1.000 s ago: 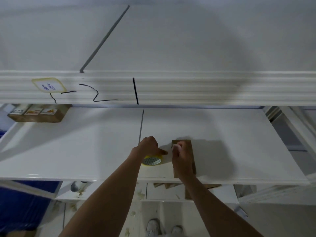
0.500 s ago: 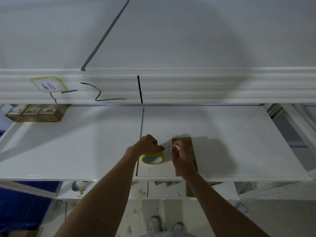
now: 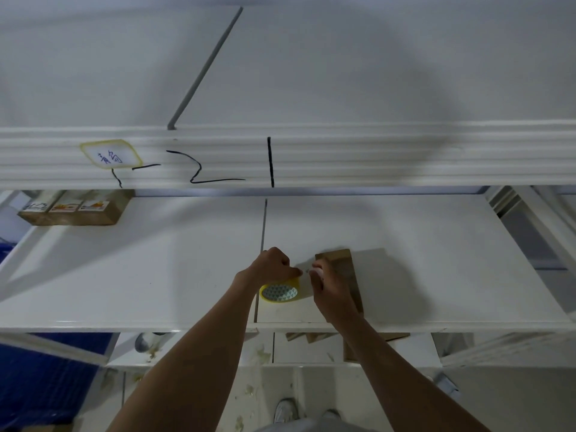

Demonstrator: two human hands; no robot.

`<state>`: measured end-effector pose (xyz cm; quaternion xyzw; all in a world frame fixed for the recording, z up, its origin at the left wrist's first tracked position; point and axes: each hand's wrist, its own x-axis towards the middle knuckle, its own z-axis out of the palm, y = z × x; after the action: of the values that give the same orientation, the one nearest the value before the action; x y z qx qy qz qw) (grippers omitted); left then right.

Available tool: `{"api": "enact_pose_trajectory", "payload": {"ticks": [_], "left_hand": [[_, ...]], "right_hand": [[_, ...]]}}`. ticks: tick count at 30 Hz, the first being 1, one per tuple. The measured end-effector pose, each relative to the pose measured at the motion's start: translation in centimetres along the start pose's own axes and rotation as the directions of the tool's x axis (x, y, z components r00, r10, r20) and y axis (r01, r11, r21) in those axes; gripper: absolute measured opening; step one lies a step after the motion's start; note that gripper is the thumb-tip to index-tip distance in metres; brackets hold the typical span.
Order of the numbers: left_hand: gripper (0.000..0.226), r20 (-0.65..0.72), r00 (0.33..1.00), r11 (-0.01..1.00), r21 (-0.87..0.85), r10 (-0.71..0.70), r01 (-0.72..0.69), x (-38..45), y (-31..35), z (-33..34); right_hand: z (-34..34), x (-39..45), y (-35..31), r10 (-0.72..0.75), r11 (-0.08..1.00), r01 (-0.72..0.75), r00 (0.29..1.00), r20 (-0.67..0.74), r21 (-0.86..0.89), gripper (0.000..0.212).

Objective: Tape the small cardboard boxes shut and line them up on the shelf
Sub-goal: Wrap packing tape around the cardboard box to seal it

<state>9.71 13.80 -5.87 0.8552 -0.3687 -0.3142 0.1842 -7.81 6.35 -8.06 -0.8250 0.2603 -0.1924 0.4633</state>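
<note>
A small brown cardboard box [image 3: 344, 269] lies on the white shelf [image 3: 156, 275], right of its middle seam. My right hand [image 3: 330, 291] rests on the box's left edge with fingers curled, pinching what looks like a tape end near my left thumb. My left hand [image 3: 274, 265] grips a yellow tape roll [image 3: 279, 291] just left of the box. Whether tape spans the gap between the hands is too faint to tell. A row of three small boxes [image 3: 74, 210] with labels sits at the shelf's back left.
An upper shelf beam [image 3: 374, 157] with black marker lines and a yellow-edged label [image 3: 109, 154] overhangs the back. More cardboard pieces [image 3: 349, 341] lie on a lower level under the shelf. A shelf post [image 3: 542, 226] stands at right. My shoes show on the floor.
Both hands stayed at the box's left edge. The tape roll in my left hand dropped slightly lower and nearer the shelf front, and the camera shifted a little.
</note>
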Motion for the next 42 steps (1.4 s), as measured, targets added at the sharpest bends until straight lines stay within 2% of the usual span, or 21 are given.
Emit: {"api": "enact_pose_trajectory", "payload": {"ticks": [17,26,33,39,42], "left_hand": [[0.038,-0.006,1.000,1.000,0.014,0.000,0.000,0.3,0.0,0.1],[0.036,0.006,1.000,1.000,-0.002,-0.021,0.021,0.4,0.0,0.1],[0.034,0.009,0.999,0.999,0.007,-0.032,0.032,0.3,0.1,0.1],[0.032,0.010,0.999,0.999,0.019,-0.031,0.031,0.3,0.4,0.2],[0.032,0.012,0.999,0.999,0.026,-0.031,0.031,0.2,0.4,0.3]], "right_hand": [[0.0,0.2,0.4,0.003,0.998,-0.002,1.000,0.023,-0.056,0.017],[-0.3,0.2,0.4,0.035,0.999,-0.034,0.999,0.034,-0.019,0.016],[-0.4,0.2,1.1,-0.005,0.995,0.007,1.000,0.018,-0.101,0.016],[-0.6,0.1,1.2,0.049,0.990,-0.042,0.998,0.049,-0.136,0.016],[-0.7,0.0,1.1,0.093,0.991,-0.088,0.995,0.046,-0.096,0.012]]}}
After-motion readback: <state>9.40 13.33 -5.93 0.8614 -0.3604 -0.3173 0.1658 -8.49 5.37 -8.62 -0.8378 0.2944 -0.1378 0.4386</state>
